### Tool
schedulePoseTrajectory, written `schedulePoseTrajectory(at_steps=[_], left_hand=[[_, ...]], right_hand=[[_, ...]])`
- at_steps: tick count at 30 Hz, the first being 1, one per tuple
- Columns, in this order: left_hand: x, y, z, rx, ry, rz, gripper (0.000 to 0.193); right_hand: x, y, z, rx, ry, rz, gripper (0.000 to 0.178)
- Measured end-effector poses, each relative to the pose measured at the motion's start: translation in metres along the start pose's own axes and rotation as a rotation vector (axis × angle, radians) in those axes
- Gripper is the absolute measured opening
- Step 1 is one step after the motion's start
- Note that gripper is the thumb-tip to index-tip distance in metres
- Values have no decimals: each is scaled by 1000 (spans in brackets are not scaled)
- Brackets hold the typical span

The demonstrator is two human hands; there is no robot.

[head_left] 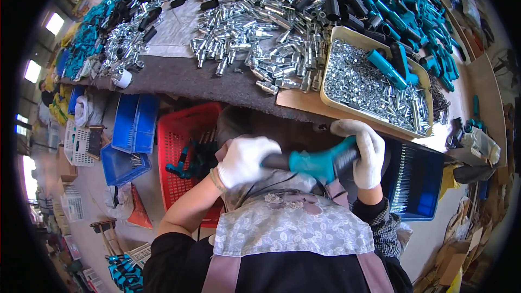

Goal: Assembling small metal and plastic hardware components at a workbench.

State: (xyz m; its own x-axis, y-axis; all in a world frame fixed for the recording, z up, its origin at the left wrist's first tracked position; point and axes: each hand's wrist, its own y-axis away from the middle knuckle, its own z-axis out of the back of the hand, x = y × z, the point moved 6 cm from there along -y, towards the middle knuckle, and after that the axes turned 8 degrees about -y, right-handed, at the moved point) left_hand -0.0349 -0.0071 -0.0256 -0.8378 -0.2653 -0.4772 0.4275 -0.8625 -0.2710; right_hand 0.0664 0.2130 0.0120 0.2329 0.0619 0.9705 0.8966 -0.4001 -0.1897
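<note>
Both my hands wear white gloves and hold one teal and black tool handle (312, 163) level in front of my chest. My left hand (244, 160) is closed around its black left end. My right hand (363, 152) grips its black right end, just below the table's front edge. A beige tray (339, 35) full of small silver screws sits on the table right above my right hand, with teal handles (386, 68) lying in it. Heaps of silver metal parts (260, 27) cover the table beyond.
A red crate (182, 146) with finished teal tools stands on the floor under the table at my left, next to blue bins (130, 130). A dark blue bin (415, 184) sits at my right. Teal and black parts (401, 5) pile up at the table's far right.
</note>
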Motion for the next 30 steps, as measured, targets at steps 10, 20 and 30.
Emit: schedulePoseTrajectory(at_steps=[10, 20, 30], left_hand=[[-16, -2, 2, 551, -390, -74, 30], [110, -79, 77, -251, -528, 343, 24], [130, 37, 174, -173, -27, 667, 25]], right_hand=[[-28, -22, -14, 394, 997, -23, 26], [-102, 21, -76, 757, 276, -492, 57], [-94, 28, -40, 620, 24, -524, 52]])
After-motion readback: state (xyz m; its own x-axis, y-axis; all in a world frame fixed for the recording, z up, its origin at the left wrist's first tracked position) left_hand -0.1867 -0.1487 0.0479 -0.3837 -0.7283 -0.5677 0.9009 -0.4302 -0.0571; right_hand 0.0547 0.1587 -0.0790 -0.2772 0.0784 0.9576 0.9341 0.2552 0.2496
